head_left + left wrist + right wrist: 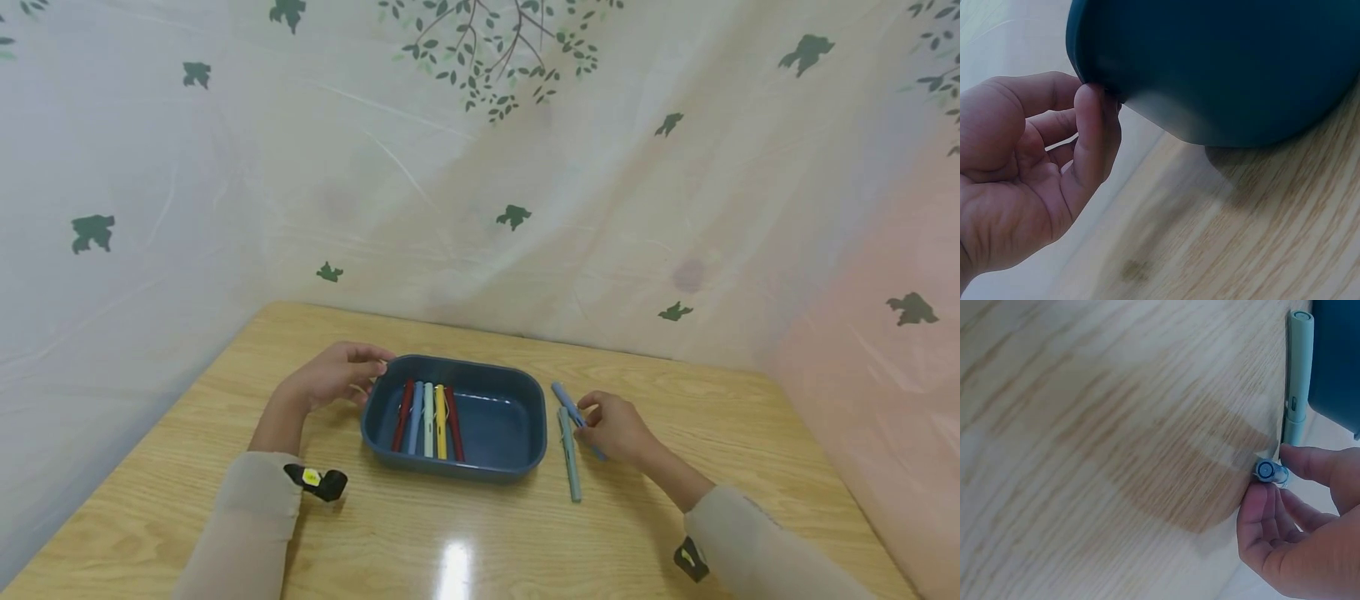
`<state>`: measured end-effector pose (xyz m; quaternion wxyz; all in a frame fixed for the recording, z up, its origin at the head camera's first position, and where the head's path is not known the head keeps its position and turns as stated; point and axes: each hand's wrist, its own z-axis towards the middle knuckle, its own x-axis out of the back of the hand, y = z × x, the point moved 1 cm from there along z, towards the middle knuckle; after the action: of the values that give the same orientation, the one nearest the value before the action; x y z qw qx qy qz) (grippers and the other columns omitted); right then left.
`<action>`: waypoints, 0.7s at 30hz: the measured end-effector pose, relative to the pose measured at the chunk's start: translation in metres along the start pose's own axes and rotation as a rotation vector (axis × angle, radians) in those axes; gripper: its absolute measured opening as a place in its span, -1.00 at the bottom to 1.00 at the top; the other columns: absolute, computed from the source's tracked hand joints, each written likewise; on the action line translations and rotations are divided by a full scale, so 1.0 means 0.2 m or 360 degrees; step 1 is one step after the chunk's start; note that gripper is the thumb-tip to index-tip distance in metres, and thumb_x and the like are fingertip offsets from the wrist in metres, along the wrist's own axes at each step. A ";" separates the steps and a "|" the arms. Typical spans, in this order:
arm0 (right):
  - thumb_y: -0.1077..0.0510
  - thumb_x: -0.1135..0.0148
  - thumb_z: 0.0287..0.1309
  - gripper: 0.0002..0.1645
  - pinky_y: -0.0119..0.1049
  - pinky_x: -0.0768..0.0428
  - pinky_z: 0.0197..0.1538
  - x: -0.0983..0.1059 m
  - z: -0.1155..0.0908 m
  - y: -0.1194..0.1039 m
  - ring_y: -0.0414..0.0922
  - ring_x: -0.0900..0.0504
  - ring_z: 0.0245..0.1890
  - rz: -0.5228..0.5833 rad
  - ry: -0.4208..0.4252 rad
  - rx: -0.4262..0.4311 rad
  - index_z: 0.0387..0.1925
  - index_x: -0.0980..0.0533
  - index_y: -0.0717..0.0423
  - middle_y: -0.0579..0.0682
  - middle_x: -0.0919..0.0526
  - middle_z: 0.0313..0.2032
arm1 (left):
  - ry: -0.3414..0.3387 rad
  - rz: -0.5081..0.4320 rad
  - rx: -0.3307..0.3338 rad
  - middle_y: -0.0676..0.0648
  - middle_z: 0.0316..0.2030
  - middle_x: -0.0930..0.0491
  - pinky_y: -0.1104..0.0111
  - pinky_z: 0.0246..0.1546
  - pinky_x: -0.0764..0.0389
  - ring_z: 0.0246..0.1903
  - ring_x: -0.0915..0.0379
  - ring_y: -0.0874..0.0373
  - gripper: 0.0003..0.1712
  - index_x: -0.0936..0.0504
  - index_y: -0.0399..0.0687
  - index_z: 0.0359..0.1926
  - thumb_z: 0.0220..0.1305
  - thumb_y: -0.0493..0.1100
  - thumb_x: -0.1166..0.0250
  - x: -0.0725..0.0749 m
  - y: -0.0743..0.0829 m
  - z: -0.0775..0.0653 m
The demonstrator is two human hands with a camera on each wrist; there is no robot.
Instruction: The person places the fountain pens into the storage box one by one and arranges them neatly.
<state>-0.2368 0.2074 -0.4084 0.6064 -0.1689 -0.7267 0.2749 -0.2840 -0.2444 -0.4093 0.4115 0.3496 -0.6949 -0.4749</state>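
A dark blue rectangular plastic box [480, 472] sits on the table, with several capped pens [428, 421] in red, blue, mint and yellow lying side by side in its left half. My left hand [337, 375] pinches the box's rim at the far left corner; the left wrist view shows thumb and fingers at the box edge [1075, 44]. Right of the box, my right hand [617, 427] pinches a blue pen [567, 402] between thumb and fingers. Its round end [1266, 469] faces the right wrist camera. A grey-green pen [571, 467] lies between that pen and the box.
The wood-grain table [375, 542] extends around the box toward me. Behind it hangs a pale curtain [450, 233] printed with leaves and green birds, meeting the table's back edge. A pinkish curtain [885, 400] borders the right side.
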 end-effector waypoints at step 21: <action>0.32 -0.38 0.21 -0.58 -0.11 -0.66 -0.22 0.00 0.02 0.00 -0.03 -0.66 -0.25 -0.0072 -0.0021 0.0020 0.10 -0.54 0.35 0.09 -0.69 -0.25 | -0.0009 -0.0013 -0.0015 -0.19 -0.05 -0.60 0.23 -0.25 -0.69 -0.23 -0.56 0.00 -0.54 -0.47 -0.25 0.34 0.53 -0.16 -0.18 0.00 0.00 0.00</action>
<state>-0.2417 0.2064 -0.4081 0.6087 -0.1468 -0.7327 0.2666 -0.2844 -0.2454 -0.4098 0.4091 0.3492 -0.6925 -0.4808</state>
